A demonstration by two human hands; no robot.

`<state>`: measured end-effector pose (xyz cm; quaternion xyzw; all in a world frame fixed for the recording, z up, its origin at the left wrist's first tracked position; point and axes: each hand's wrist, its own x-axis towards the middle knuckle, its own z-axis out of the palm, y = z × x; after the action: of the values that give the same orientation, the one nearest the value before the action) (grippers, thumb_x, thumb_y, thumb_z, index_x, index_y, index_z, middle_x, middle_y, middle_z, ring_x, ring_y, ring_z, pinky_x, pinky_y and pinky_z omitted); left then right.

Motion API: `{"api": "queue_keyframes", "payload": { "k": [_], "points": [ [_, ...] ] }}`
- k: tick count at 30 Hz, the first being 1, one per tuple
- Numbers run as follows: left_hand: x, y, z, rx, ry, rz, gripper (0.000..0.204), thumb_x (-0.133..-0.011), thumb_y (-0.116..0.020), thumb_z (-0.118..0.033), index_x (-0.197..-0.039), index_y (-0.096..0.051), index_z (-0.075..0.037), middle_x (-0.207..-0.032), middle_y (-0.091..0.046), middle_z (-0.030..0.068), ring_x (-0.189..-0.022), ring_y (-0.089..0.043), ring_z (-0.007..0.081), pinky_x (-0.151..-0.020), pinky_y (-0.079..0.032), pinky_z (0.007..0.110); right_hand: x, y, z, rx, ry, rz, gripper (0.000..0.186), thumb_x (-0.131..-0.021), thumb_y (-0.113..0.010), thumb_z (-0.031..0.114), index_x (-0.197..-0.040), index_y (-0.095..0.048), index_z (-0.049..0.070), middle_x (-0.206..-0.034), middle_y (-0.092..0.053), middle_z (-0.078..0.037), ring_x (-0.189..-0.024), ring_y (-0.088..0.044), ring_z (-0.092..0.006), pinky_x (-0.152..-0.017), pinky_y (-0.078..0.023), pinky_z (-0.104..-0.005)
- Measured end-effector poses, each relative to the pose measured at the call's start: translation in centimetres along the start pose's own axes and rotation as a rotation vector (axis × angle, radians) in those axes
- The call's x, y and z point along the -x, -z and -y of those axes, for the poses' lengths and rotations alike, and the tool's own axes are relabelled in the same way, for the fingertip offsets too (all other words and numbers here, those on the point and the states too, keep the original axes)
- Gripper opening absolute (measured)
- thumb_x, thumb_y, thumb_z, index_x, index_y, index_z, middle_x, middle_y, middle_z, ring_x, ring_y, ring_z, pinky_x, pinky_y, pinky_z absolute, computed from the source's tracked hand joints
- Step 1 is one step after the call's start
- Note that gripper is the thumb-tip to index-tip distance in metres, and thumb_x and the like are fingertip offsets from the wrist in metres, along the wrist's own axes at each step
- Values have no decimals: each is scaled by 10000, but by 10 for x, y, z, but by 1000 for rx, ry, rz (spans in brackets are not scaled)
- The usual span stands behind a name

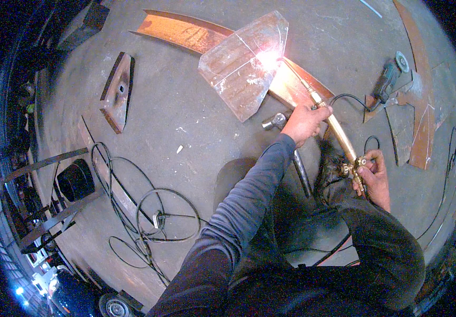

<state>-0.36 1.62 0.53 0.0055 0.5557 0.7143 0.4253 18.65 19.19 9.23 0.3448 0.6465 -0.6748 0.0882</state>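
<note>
A brass gas torch (342, 138) runs slantwise between my hands, its tip pointing up and left. My left hand (305, 125) is closed round the front of the torch body. At the rear, by the valve knobs, my right hand (376, 177) grips it with thumb and fingers. A bright glow at the tip lights the right edge of a grey steel plate (233, 66) with cut corners and chalk lines, and hides the spot behind it. The plate lies across a rusty steel channel (180, 31). Below my left hand lies a hammer (299, 171), partly covered by it.
An angle grinder (389, 79) rests on scrap steel at the right, near a long rusty strip (423, 124). Coiled black cable (167, 215) spreads over the floor at the left. A bent steel piece with a hole (118, 95) and a dark metal frame (48, 224) stand farther left.
</note>
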Motion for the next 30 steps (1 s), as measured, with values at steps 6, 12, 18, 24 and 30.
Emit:
{"api": "queue_keyframes", "payload": {
  "k": [6, 12, 18, 24, 30],
  "points": [
    [0, 0, -1, 46, 27, -2, 171, -962, -660, -227, -975, -626, -61, -720, -531, -39, -543, -428, 58, -477, -354, 241, 1, 0, 0, 4, 6, -7, 287, -921, -610, 37, -1145, -471, 148, -787, -609, -26, -541, -587, -108, -408, -426, -246],
    [-1, 1, 1, 43, 19, -5, 203, -954, -674, -241, -1015, -616, -56, -752, -539, -37, -538, -424, 56, -473, -353, 242, 3, -3, 9, 44, -55, -5, 268, -941, -574, 50, -1177, -490, 145, -756, -604, -25, -530, -576, -104, -406, -417, -249],
    [1, 1, 0, 2, 25, -1, 272, -966, -660, -293, -1056, -619, -39, -782, -565, -14, -546, -467, 62, -449, -357, 231, 2, -3, 11, 22, -47, 15, 263, -942, -570, 50, -1178, -494, 141, -764, -609, -28, -525, -570, -104, -407, -416, -250],
    [-1, 4, 2, -21, 41, 7, 291, -964, -664, -306, -1055, -618, -33, -792, -580, -8, -553, -481, 67, -456, -379, 231, 0, 1, 1, -35, 7, 34, 292, -921, -598, 22, -1161, -476, 136, -803, -632, -42, -517, -578, -112, -401, -428, -253],
    [-1, 3, 2, -3, 24, 3, 278, -965, -656, -300, -1033, -621, -33, -795, -583, -8, -534, -464, 67, -446, -370, 246, 0, 1, 2, -25, -10, 45, 310, -922, -610, 17, -1163, -457, 139, -794, -631, -41, -526, -593, -115, -395, -429, -247]
  ]
}}
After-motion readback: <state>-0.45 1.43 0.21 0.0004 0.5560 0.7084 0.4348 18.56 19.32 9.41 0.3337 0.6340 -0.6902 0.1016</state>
